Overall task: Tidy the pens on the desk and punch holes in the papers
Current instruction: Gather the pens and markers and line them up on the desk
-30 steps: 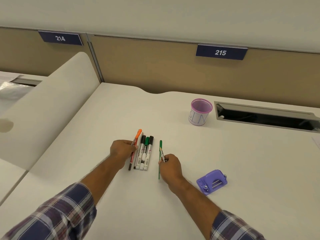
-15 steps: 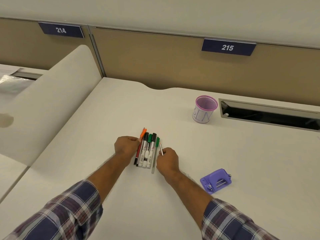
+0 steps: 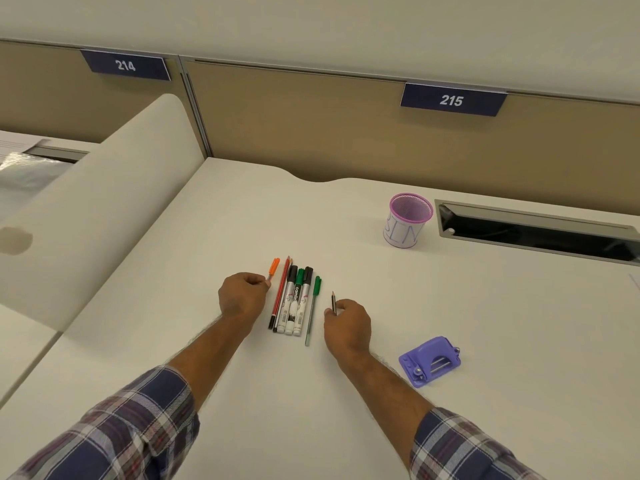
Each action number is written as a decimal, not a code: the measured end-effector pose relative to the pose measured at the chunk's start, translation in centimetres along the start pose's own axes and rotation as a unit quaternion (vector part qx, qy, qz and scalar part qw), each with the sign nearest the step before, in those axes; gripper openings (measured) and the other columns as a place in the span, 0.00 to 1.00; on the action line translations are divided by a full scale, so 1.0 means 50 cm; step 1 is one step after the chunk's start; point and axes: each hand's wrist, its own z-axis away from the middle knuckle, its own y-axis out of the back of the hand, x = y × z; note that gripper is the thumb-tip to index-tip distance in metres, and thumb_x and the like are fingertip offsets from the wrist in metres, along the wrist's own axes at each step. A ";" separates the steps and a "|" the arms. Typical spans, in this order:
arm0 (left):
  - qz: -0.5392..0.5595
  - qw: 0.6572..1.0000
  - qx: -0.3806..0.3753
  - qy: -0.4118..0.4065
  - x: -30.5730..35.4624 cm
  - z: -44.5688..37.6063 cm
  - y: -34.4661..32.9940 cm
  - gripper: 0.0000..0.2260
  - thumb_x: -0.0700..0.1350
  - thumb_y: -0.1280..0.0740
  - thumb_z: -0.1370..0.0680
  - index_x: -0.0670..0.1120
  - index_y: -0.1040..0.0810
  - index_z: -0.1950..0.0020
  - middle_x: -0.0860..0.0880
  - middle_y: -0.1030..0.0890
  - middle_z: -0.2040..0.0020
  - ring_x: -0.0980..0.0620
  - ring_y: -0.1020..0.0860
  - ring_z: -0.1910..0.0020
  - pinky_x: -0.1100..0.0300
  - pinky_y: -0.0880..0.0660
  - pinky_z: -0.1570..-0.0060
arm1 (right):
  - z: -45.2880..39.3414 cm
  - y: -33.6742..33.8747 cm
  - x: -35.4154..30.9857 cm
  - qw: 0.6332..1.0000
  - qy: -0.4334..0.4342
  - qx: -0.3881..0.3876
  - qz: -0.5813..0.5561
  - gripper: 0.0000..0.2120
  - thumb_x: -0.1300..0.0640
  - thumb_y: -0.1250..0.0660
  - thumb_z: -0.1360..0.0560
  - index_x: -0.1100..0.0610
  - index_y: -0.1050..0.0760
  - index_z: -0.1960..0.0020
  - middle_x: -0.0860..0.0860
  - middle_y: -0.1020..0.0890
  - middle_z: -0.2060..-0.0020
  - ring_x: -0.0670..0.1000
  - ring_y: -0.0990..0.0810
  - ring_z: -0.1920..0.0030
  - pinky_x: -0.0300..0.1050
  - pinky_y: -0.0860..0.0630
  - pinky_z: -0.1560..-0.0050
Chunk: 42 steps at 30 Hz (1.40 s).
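The left hand [image 3: 242, 295] is curled, thumb and forefinger pinching the lower end of an orange-capped pen [image 3: 273, 267], cap pointing toward the back edge of the desk [image 3: 346, 410]. The right hand [image 3: 347, 323] is curled too, fingertips pinching a short dark pencil [image 3: 334, 302], its sharpened tip up and away from the person.

Between the two hands, approx. mid-desk, lies a neat row: a red pencil [image 3: 281, 292] on the left, then three markers [image 3: 296, 303] side by side and touching (black cap, green cap, black cap), then a thin green-capped pen [image 3: 312, 310] just beside them on the right, its clear barrel reaching closer to the front edge than the others. All lie roughly parallel, caps toward the back edge. The orange pen is just left of the row, not touching it; the short pencil is a little right of the green pen, apart from it.

A purple mesh pen cup [image 3: 408, 220] stands upright toward the back-right, next to a long cable slot [image 3: 533, 232] sunk in the desk. A purple hole punch [image 3: 429, 360] sits right of the right forearm, nearer the front edge. A paper corner [image 3: 635, 278] shows at the far right edge. Number plates 214 [image 3: 125, 65] and 215 [image 3: 451, 100] hang on the partition behind. Both sleeves [image 3: 114, 434] are plaid.
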 end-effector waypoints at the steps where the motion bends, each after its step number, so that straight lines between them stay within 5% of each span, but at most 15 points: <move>1: -0.002 1.000 -0.003 -0.001 -0.001 0.000 0.000 0.07 0.44 0.27 0.25 0.44 0.16 0.49 0.48 0.17 0.53 0.50 0.22 0.54 0.58 0.24 0.52 | 0.001 -0.001 0.000 1.000 0.004 -0.007 0.001 0.17 0.58 0.35 0.23 0.62 0.26 0.36 0.56 0.21 0.39 0.56 0.22 0.40 0.45 0.27 0.40; 6: -0.024 0.998 -0.046 -0.025 -0.014 -0.001 0.005 0.07 0.45 0.28 0.25 0.46 0.17 0.49 0.48 0.16 0.54 0.48 0.19 0.56 0.54 0.19 0.54 | 0.002 -0.009 0.003 0.997 0.043 -0.065 -0.001 0.22 0.58 0.30 0.26 0.60 0.28 0.34 0.56 0.20 0.45 0.53 0.21 0.46 0.46 0.25 0.40; 9: -0.038 0.995 -0.079 -0.054 -0.021 0.004 0.018 0.05 0.44 0.29 0.25 0.47 0.18 0.49 0.50 0.17 0.58 0.53 0.20 0.63 0.61 0.24 0.65 | 0.006 0.000 0.012 0.993 0.080 -0.089 0.014 0.23 0.57 0.29 0.27 0.59 0.28 0.34 0.53 0.23 0.49 0.48 0.26 0.52 0.41 0.27 0.46; 12: -0.063 0.986 -0.118 -0.099 -0.041 0.011 0.040 0.04 0.44 0.29 0.25 0.49 0.18 0.51 0.52 0.17 0.60 0.57 0.22 0.65 0.64 0.27 0.61 | 0.022 0.016 0.030 0.981 0.146 -0.122 0.050 0.28 0.54 0.27 0.29 0.58 0.31 0.31 0.52 0.26 0.45 0.46 0.28 0.48 0.37 0.30 0.45; 17: -0.198 0.938 -0.197 -0.203 -0.087 0.003 0.089 0.23 0.50 0.22 0.31 0.51 0.22 0.38 0.55 0.22 0.52 0.57 0.25 0.60 0.69 0.31 0.60 | 0.030 0.032 0.059 0.960 0.189 -0.182 0.101 0.41 0.47 0.24 0.33 0.55 0.39 0.26 0.48 0.31 0.41 0.49 0.30 0.38 0.42 0.30 0.36; 22: -0.240 0.907 -0.233 -0.254 -0.090 0.001 0.099 0.34 0.50 0.19 0.35 0.50 0.27 0.31 0.55 0.25 0.51 0.56 0.27 0.60 0.67 0.30 0.57 | 0.029 0.025 0.052 0.951 0.220 -0.165 0.138 0.34 0.45 0.25 0.33 0.53 0.34 0.31 0.48 0.30 0.45 0.49 0.29 0.41 0.43 0.28 0.40; 30: -0.227 0.915 -0.209 -0.260 -0.086 0.001 0.089 0.28 0.52 0.21 0.33 0.49 0.22 0.35 0.56 0.24 0.53 0.58 0.28 0.61 0.65 0.30 0.57 | 0.012 0.011 0.041 0.951 0.245 -0.113 0.150 0.22 0.48 0.29 0.28 0.55 0.27 0.37 0.49 0.27 0.48 0.51 0.28 0.44 0.43 0.28 0.44; 42: -0.214 0.911 -0.213 -0.281 -0.085 0.001 0.090 0.24 0.51 0.20 0.34 0.49 0.18 0.40 0.57 0.22 0.58 0.59 0.27 0.63 0.68 0.31 0.60 | 0.013 -0.002 0.046 0.949 0.257 -0.090 0.156 0.21 0.46 0.30 0.27 0.54 0.24 0.39 0.49 0.24 0.49 0.50 0.26 0.46 0.44 0.27 0.46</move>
